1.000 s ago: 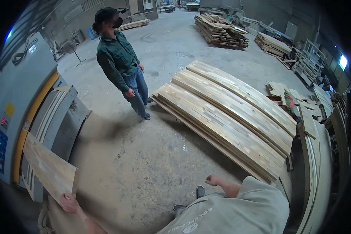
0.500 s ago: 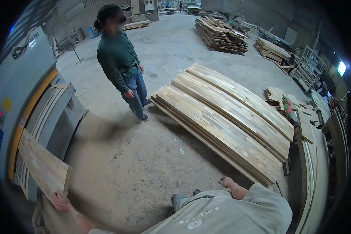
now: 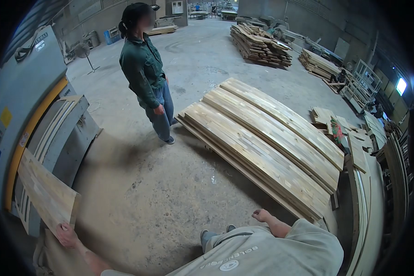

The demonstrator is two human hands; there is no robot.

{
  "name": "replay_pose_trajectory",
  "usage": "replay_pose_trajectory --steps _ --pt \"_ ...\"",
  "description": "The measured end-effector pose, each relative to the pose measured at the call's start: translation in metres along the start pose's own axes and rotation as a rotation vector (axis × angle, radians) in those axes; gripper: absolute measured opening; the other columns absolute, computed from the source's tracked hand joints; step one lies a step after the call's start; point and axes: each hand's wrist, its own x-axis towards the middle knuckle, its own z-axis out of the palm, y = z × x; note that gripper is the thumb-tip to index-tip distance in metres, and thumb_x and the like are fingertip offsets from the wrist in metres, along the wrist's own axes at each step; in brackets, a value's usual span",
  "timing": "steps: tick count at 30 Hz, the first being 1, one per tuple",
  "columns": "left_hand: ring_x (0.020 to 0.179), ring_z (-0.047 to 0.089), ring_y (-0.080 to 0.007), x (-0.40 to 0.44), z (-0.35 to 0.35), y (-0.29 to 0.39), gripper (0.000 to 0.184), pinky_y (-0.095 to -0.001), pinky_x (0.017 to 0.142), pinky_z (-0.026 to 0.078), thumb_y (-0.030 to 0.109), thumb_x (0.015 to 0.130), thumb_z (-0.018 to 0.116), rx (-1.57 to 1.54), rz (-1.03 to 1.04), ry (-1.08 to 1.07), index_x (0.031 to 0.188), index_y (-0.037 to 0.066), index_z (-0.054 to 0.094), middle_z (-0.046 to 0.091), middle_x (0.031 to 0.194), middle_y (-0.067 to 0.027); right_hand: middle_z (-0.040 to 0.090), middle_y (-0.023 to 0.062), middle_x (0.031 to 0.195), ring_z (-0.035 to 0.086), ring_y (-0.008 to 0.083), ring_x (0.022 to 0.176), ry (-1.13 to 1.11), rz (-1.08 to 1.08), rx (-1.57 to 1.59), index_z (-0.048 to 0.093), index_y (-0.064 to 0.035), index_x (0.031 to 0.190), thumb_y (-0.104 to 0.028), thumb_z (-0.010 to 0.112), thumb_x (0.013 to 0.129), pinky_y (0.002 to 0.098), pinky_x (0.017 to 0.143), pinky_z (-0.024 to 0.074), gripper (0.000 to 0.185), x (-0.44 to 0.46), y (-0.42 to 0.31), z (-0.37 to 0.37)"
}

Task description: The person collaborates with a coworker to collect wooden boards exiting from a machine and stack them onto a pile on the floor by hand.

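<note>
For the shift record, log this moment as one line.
left hand: gripping end of board at machine | right hand: loosely curled, nothing visible held | co-worker: standing between machine and stacked panels

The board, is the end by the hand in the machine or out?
Out: the board juts past the yellow edge, its near end in the left hand. Cannot tell whether the far end is inside.

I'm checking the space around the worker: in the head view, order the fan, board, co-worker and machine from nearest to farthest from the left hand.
From the left hand:
1. Board: touched by the hand at its near end.
2. Machine: left side, at the board's other end.
3. Co-worker: ahead, standing on open floor.
4. Fan: upper left, in the background.
</note>
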Motion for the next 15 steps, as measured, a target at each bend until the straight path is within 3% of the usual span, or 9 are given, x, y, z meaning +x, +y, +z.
replay_pose_trajectory --steps 15 --pt "0.092 0.067 -0.0319 0.021 0.027 -0.011 0.03 -0.0454 0.077 0.052 0.037 0.095 0.054 -0.01 -0.013 -0.013 0.103 0.013 0.07 0.071 0.101 -0.008 0.07 0.0164 0.12 0.065 0.0335 0.114 -0.04 0.022 -0.02 0.07 -0.0103 0.122 -0.05 0.062 0.087 0.0407 0.1 0.05 0.053 -0.012 -0.029 0.023"
